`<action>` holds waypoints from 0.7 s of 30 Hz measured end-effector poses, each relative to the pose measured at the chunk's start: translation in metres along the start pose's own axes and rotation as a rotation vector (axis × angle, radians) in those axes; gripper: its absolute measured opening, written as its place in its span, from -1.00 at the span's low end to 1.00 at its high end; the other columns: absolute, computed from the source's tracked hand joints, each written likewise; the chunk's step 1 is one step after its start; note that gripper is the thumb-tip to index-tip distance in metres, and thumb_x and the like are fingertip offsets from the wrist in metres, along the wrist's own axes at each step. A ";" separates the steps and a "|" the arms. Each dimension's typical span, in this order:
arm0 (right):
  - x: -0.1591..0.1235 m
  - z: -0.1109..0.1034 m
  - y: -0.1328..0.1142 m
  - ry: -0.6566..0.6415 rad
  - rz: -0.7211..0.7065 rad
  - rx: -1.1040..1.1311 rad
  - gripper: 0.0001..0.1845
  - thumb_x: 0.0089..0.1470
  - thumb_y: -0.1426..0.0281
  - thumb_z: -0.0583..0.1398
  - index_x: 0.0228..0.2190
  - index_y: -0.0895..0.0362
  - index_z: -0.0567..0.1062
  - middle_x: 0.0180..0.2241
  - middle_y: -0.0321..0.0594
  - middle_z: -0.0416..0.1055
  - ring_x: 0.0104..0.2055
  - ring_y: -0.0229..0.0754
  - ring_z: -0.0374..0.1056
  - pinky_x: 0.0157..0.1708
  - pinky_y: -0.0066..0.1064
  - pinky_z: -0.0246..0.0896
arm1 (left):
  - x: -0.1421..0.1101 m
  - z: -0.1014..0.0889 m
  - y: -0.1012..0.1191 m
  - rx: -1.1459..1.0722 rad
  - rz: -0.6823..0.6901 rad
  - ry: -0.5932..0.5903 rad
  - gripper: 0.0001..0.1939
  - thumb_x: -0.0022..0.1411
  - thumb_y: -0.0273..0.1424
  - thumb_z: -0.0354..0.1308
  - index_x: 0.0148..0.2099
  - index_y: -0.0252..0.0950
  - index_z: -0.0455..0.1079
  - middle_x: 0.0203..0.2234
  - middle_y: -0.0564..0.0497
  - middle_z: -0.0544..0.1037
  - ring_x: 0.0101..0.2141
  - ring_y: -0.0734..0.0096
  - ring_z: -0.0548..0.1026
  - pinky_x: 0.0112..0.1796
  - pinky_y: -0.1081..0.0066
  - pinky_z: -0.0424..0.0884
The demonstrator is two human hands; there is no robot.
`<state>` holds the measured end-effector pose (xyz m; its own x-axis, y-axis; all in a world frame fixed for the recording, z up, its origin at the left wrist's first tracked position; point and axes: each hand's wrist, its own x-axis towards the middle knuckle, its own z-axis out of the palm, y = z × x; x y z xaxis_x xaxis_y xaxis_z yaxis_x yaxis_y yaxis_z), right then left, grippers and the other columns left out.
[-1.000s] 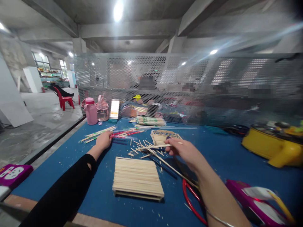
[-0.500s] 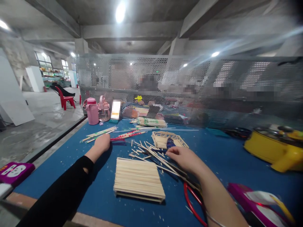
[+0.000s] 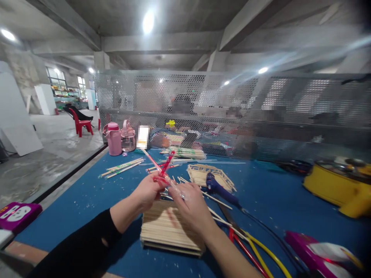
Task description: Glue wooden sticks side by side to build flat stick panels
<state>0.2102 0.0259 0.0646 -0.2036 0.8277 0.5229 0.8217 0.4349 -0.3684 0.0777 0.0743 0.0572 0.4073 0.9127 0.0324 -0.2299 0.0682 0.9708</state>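
My left hand (image 3: 146, 194) is closed round chopsticks in a red-printed wrapper (image 3: 167, 166), held up over the middle of the table. A pale chopstick (image 3: 150, 157) pokes out beyond the fingers to the upper left. My right hand (image 3: 189, 202) meets it and is closed on the clear plastic near end of the wrapper. Below both hands lies a flat box-like block of glued sticks (image 3: 162, 231), partly covered by my right hand and its shadow. Behind them is a small stick tray with a low railing (image 3: 199, 178), with a blue glue gun (image 3: 222, 190) against it.
Long-handled cutters with red and yellow handles (image 3: 261, 251) lie at right front, near loose sticks. Wrapped chopsticks (image 3: 123, 168) lie at back left, a bundle (image 3: 187, 153) at the back. A pink thermos (image 3: 113, 141), perforated screen (image 3: 150, 92) and yellow pot (image 3: 327, 189) surround the workspace.
My left hand has brought the red-wrapped chopsticks from the back left to the middle and raised them. My right hand has come left from beside the glue gun to grip the wrapper.
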 end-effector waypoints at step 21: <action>-0.012 0.022 -0.002 0.032 0.114 0.220 -0.63 0.12 0.29 -0.06 -0.56 0.11 0.43 -0.60 -0.26 0.37 -0.51 -0.19 0.27 -0.44 -0.40 0.17 | -0.003 0.013 0.010 -0.161 0.149 0.030 -0.57 -0.08 -0.07 0.20 -0.32 -0.34 0.32 -0.65 0.09 0.43 -0.75 0.67 0.16 -0.71 0.60 -0.03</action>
<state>0.1991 0.0229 0.0423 -0.0963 0.8659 0.4908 0.7021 0.4086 -0.5832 0.0859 0.0669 0.0696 0.3324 0.9289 0.1632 -0.4245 -0.0072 0.9054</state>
